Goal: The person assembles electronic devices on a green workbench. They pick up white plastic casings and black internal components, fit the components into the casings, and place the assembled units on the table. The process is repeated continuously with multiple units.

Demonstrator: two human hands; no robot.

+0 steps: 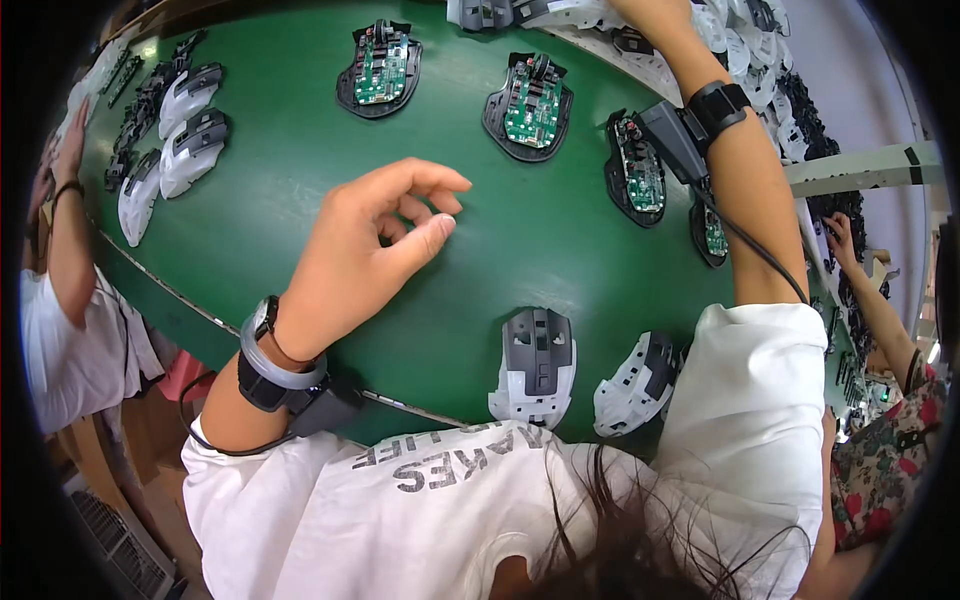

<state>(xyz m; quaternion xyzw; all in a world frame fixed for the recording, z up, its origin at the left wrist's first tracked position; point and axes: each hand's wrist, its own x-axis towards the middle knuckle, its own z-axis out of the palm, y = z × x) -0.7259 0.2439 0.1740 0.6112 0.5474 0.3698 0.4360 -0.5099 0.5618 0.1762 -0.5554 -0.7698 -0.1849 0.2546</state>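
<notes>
My left hand [370,245] hovers over the green table, fingers loosely curled, thumb apart from them and nothing in its grasp. Beyond it lie black computer mouse bases with green circuit boards: one at the far middle [382,70], another right of it [530,108], a third beside my right forearm [638,168]. A further base [710,232] is partly covered by that arm. My right hand [655,12] reaches to the far edge near white and grey mouse shells [485,12]; its fingers are cut off by the picture's edge. Close to my body rest two grey-and-white mouse shells, one upright [538,365], one tilted [638,385].
White-and-grey shells [195,150] and black parts [150,110] lie at the left of the green table [270,220]. White and black parts [745,50] are heaped at the far right. A co-worker's arm [70,190] is at left, another's [870,290] at right.
</notes>
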